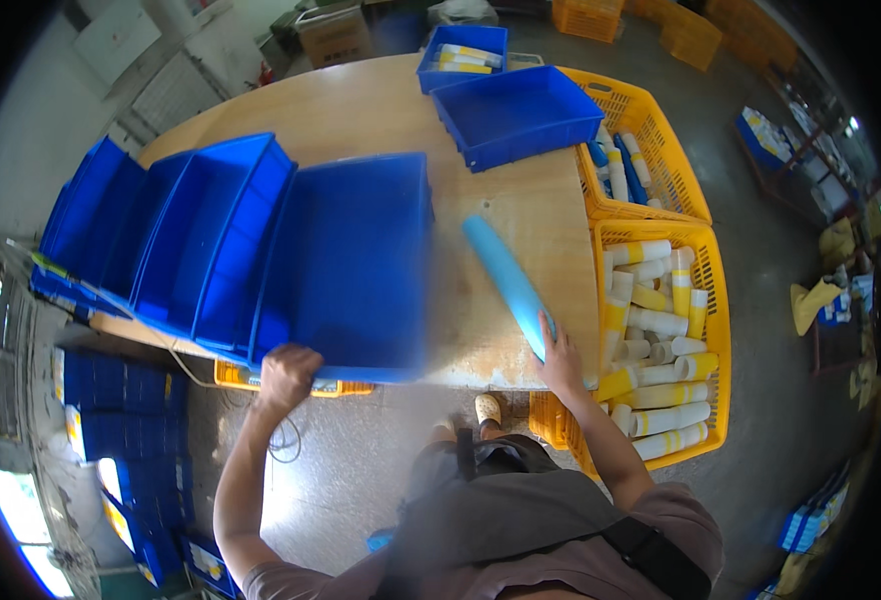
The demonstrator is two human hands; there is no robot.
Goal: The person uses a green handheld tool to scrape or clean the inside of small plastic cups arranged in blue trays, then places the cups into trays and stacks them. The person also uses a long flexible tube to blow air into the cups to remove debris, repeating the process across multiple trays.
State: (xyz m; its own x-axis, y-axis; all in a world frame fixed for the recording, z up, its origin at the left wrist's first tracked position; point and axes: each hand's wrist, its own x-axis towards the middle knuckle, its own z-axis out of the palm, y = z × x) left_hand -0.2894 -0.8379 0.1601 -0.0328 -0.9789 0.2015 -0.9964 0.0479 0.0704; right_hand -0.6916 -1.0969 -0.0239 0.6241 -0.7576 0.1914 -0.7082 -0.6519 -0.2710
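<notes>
My left hand [289,374] grips the near rim of a large blue plastic bin [351,265] tilted on the wooden table [521,215]. My right hand [563,358] holds the lower end of a long light-blue tube [506,280], which is blurred and points up and to the left over the table. Several more blue bins [171,225] lean in a row to the left of the one I hold.
Right of the table stand two orange crates: the near one [713,300] holds several white-and-yellow tubes, the far one [661,130] a few blue and white tubes. Two blue trays [516,110] sit at the table's far end. Blue bins [121,420] are stacked on the floor at left.
</notes>
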